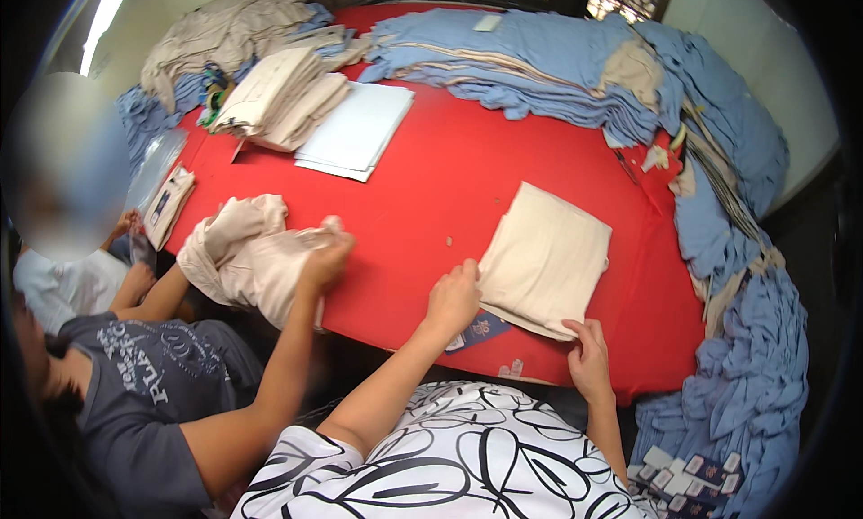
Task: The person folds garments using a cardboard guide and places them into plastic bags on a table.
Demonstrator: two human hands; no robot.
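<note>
A folded beige cloth garment [548, 258] lies in front of me on the red-covered table [404, 240]. My left hand [454, 299] is at its left edge, fingers curled and closed against the cloth. With thumb and fingers, my right hand [589, 353] pinches the near right corner. A dark blue printed card [481, 330] sticks out from beneath the garment's near left edge, below my left hand. The garment's underside is hidden.
At my left, a co-worker's hand [325, 260] handles a crumpled beige garment [247, 254]. Beyond stand folded beige garments [279, 92] and white sheets [360, 128]. Blue garments [530, 56] line the far and right edges. Several tags [692, 479] lie at lower right.
</note>
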